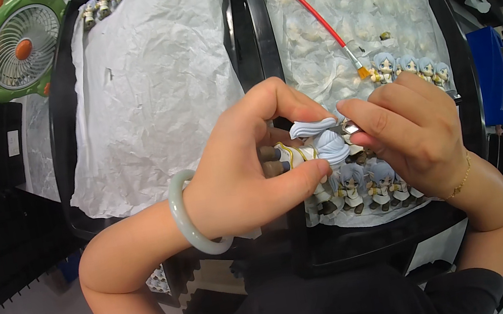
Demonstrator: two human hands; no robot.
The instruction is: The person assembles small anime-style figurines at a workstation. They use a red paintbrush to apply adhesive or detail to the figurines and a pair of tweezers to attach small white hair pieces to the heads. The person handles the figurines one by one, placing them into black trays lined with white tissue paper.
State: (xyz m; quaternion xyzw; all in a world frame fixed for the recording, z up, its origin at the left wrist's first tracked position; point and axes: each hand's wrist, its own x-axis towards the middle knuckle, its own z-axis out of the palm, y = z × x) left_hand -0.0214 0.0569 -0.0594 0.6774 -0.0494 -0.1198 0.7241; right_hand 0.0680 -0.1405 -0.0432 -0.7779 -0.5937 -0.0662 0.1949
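My left hand [238,176] is closed round a small figurine [331,146] with pale blue hair, a white and gold outfit and brown boots. It lies on its side, boots toward my palm, with the thumb and forefinger at its head. My right hand [417,132] pinches a small silvery piece [350,128] close against the hair; most of that piece is hidden by the fingers, so its kind is unclear. Just below the hands stand several similar figurines [383,183] on the paper-lined right tray [411,236].
A red-handled paintbrush [315,15] lies on the right tray's paper, beside another row of figurines [409,66]. The left tray [67,134] carries white paper [156,86] and a few figurines [106,2] in its far corner. A green fan [23,47] stands far left; a blue box [491,77] is at right.
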